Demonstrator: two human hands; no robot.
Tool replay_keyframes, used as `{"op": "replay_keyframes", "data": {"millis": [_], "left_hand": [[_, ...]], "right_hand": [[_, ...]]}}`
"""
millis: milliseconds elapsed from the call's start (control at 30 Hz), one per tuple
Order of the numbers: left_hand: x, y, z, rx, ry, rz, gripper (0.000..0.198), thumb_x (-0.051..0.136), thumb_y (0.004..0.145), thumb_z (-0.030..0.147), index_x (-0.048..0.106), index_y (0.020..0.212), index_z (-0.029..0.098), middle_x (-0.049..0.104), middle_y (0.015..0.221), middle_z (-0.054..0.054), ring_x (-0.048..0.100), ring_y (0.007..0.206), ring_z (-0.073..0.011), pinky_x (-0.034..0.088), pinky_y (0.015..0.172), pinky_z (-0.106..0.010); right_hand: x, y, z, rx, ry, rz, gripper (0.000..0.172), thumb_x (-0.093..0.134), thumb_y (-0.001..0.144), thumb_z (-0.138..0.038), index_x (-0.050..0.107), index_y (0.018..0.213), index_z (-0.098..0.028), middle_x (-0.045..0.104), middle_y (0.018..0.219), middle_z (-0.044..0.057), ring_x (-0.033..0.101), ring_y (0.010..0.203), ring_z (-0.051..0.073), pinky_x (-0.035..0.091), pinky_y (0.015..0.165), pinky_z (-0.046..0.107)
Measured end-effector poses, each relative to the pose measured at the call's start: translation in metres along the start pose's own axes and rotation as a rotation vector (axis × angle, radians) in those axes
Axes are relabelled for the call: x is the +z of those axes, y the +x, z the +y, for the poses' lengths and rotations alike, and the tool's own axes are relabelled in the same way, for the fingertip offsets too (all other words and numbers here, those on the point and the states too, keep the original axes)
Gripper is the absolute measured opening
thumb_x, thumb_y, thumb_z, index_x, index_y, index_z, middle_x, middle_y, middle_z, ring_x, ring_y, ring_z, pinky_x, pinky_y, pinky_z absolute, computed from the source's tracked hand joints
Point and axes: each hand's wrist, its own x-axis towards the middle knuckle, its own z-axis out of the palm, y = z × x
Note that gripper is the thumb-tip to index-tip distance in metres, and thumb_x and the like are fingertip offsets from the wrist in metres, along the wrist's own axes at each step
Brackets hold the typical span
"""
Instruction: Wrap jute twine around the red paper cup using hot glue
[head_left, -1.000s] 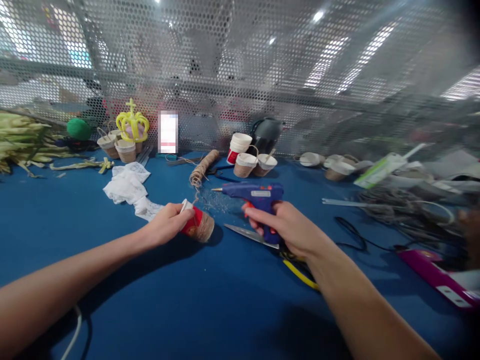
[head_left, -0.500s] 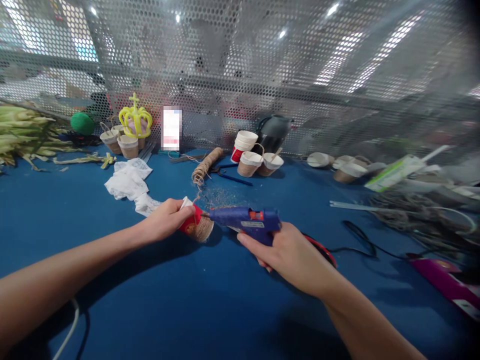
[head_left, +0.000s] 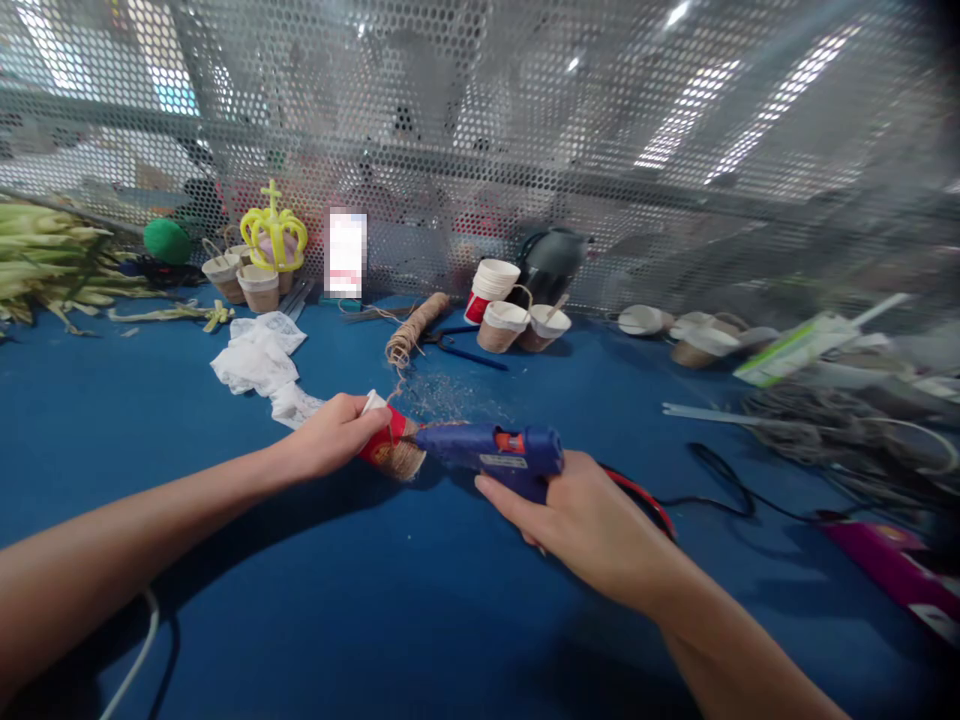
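Note:
My left hand [head_left: 341, 432] is closed on a small red paper cup [head_left: 392, 432], which lies tilted with its white rim toward the hand. Brown twine is wound around the cup's base end, and a strand runs from it up to a twine bundle [head_left: 417, 328]. A blue hot glue gun [head_left: 480, 446] is gripped in my right hand [head_left: 574, 510]. Its nozzle points left and meets or nearly meets the cup at the border of the wound twine; exact contact is hard to tell. My right fingers wrap the handle, partly hidden.
Twine-wrapped cups [head_left: 502, 326] and a stack of paper cups [head_left: 491, 290] stand at the back. Blue-handled pliers [head_left: 472, 352] lie behind the glue gun. White cloth [head_left: 259, 355] is at left, corn husks [head_left: 45, 255] far left. A black cord [head_left: 720, 480] and tangled strands [head_left: 810, 430] occupy the right.
The glue gun's nozzle has shifted very slightly along the cup near the twine. The left hand keeps its hold on the cup. The whole view has moved a little.

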Motion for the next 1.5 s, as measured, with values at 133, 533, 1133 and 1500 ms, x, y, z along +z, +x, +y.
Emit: {"op": "replay_keyframes", "data": {"millis": [133,533,1133,1500], "left_hand": [[-0.0001,-0.0001,0.0011,-0.028,0.003,0.008,0.032,0.037,0.073,0.035,0.059,0.072,0.011,0.052,0.057,0.001,0.038,0.048,-0.0094,0.029,0.045,-0.021],[0.0011,-0.0010,0.0033,-0.034,-0.054,-0.002,0.035,0.038,0.072,0.034,0.063,0.074,0.010,0.059,0.062,-0.003,0.047,0.052,-0.0123,0.033,0.047,-0.022],[0.0012,-0.0014,0.0009,-0.010,-0.055,0.006,0.033,0.039,0.071,0.034,0.063,0.072,0.011,0.059,0.059,-0.003,0.047,0.051,-0.0122,0.032,0.045,-0.022],[0.0011,-0.0005,0.0005,-0.011,-0.029,0.007,0.033,0.037,0.073,0.033,0.062,0.074,0.011,0.057,0.060,-0.001,0.043,0.050,-0.0109,0.031,0.047,-0.021]], "right_hand": [[0.0013,0.0001,-0.0004,0.007,0.018,0.016,0.020,0.051,0.072,-0.034,0.050,0.061,-0.018,0.047,0.038,-0.006,0.043,0.035,0.008,0.035,0.038,0.020],[0.0040,-0.0019,-0.0013,-0.051,0.038,0.030,0.018,0.051,0.072,-0.032,0.049,0.060,-0.018,0.051,0.047,-0.003,0.040,0.040,0.008,0.036,0.039,0.021],[0.0046,-0.0012,-0.0011,-0.105,-0.015,0.056,0.016,0.050,0.073,-0.029,0.050,0.062,-0.018,0.055,0.054,-0.001,0.043,0.046,0.009,0.038,0.044,0.022],[0.0016,0.0011,0.0001,-0.085,0.016,0.045,0.014,0.050,0.072,-0.031,0.051,0.064,-0.019,0.055,0.054,-0.001,0.045,0.045,0.010,0.039,0.045,0.022]]}}
